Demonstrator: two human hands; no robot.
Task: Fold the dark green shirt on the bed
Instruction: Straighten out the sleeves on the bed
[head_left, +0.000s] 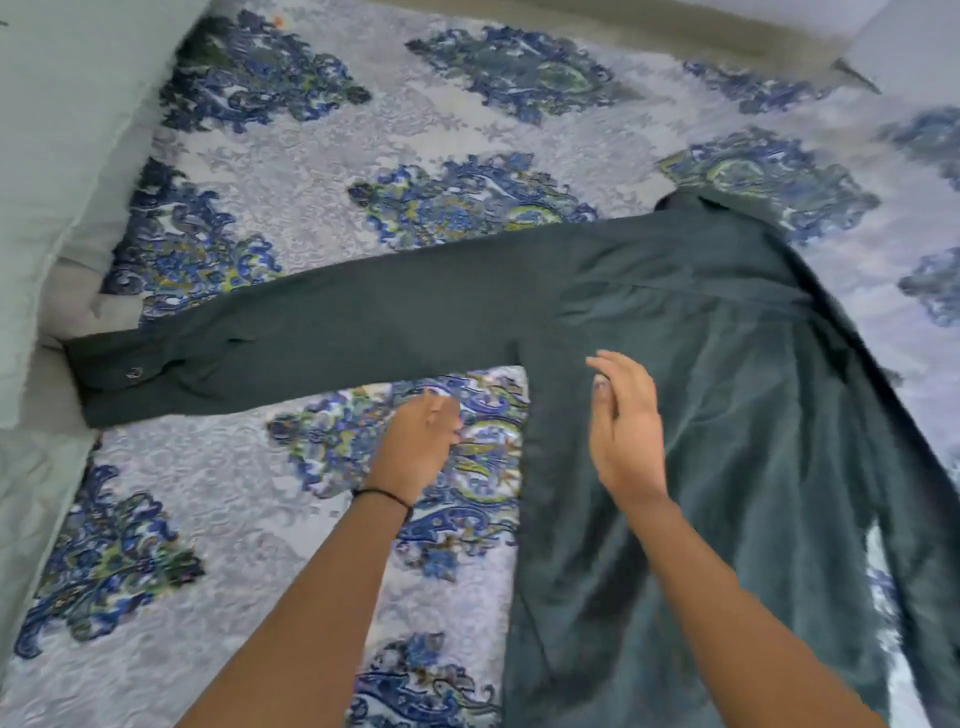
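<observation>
While the sleeve (291, 338) lies stretched to the frame's left, its cuff (130, 374) touching the pillow (62, 156), the left hand (415, 441) hovers loosely open, empty; the right hand (623, 431), open, hovers over the shirt (727, 415) at centre right. Best fold the sleeve rightward; bedspread (208, 519) below is free

Quick count: one dark green shirt (701, 332) spread on the bed, with one long sleeve (311, 332) stretched out to the side and one cuff button (134, 372) showing on it. One patterned bedspread (322, 156) under it, one pale pillow (62, 156) along the edge. Two hands, the left hand (421, 441) and the right hand (626, 431), plus one thin black wristband (384, 496) on the left wrist.
</observation>
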